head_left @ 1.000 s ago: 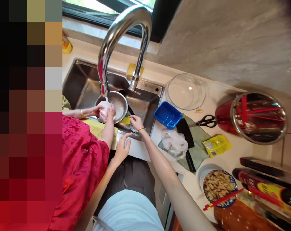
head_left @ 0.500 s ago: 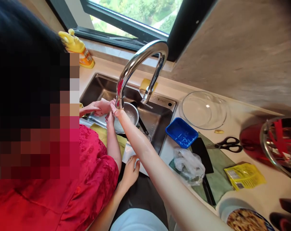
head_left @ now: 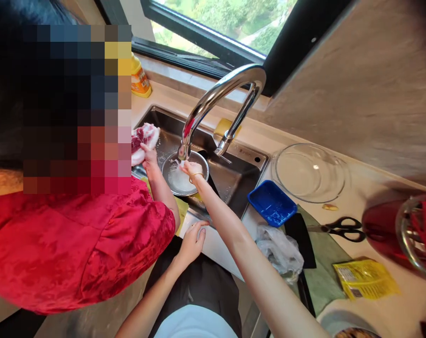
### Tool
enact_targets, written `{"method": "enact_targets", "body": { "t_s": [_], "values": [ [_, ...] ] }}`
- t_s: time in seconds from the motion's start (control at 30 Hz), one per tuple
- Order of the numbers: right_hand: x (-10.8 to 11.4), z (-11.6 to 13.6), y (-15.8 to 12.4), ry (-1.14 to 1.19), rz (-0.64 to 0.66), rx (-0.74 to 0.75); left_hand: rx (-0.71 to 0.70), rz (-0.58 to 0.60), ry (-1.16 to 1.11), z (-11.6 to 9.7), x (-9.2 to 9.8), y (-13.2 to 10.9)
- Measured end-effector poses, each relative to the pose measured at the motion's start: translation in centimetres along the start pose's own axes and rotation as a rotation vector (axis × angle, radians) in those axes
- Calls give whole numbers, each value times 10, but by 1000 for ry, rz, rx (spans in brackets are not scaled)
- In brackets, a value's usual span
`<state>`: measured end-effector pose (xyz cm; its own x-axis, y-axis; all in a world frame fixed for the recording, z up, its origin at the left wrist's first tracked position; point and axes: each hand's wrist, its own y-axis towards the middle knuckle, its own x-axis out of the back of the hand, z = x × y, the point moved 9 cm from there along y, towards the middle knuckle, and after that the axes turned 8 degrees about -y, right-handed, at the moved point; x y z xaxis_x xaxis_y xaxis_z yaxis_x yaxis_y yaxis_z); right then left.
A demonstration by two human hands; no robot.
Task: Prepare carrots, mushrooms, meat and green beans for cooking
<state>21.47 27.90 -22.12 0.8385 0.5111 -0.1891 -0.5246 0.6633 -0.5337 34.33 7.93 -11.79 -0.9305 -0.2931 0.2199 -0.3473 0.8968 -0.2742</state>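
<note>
My right hand (head_left: 192, 170) is in the sink under the spout of the tall chrome faucet (head_left: 224, 89). Its fingers are drawn together in the stream, above a round metal bowl (head_left: 179, 180) with cloudy water in it. I see nothing held in those fingers. My left hand (head_left: 192, 240) is at the front edge of the counter, fingers loosely extended and thumb apart, holding nothing. To the left, a co-worker's hand (head_left: 150, 157) grips a slab of raw meat (head_left: 149, 134) over the sink (head_left: 241, 188).
Right of the sink are a blue plastic tray (head_left: 272, 204), a glass bowl (head_left: 309, 171), a crumpled plastic bag (head_left: 281, 251), a black cleaver (head_left: 299, 239), scissors (head_left: 344, 229) and a yellow packet (head_left: 366, 280). A person in a red top (head_left: 93, 244) stands close on my left.
My right hand has come away from the co-worker's hands, back under the faucet. The co-worker's hand with the meat has shifted left. The view has turned slightly left.
</note>
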Motion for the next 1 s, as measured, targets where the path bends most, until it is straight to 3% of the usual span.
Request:
{"method": "enact_targets", "body": {
  "t_s": [0.27, 0.4, 0.53, 0.63, 0.73, 0.8, 0.87, 0.93, 1.0],
  "values": [
    [47, -6, -42, -324, -2, 35, -28, -46, -5, 1, 0, 24],
    [79, -14, -89, -483, -37, 67, -9, -149, -33, 0, 15, 35],
    [98, -26, -143, -744, -105, 113, -14, -294, 154, -4, 37, 39],
    [102, -38, -181, -1010, -79, 155, -43, -165, 272, -1, 30, 42],
    [116, -44, -227, -1095, -78, 211, -81, 27, 270, 8, 13, 38],
    [145, -39, -264, -1069, -244, 258, -73, 114, 276, 18, 4, 30],
    [192, -32, -310, -1027, -532, 245, -51, 179, 297, 26, -5, 22],
    [246, -35, -359, -1028, -819, 133, -67, 238, 311, 28, -15, 13],
    [297, -48, -404, -1059, -1046, -76, -120, 287, 316, 22, -26, 4]
  ]
}}
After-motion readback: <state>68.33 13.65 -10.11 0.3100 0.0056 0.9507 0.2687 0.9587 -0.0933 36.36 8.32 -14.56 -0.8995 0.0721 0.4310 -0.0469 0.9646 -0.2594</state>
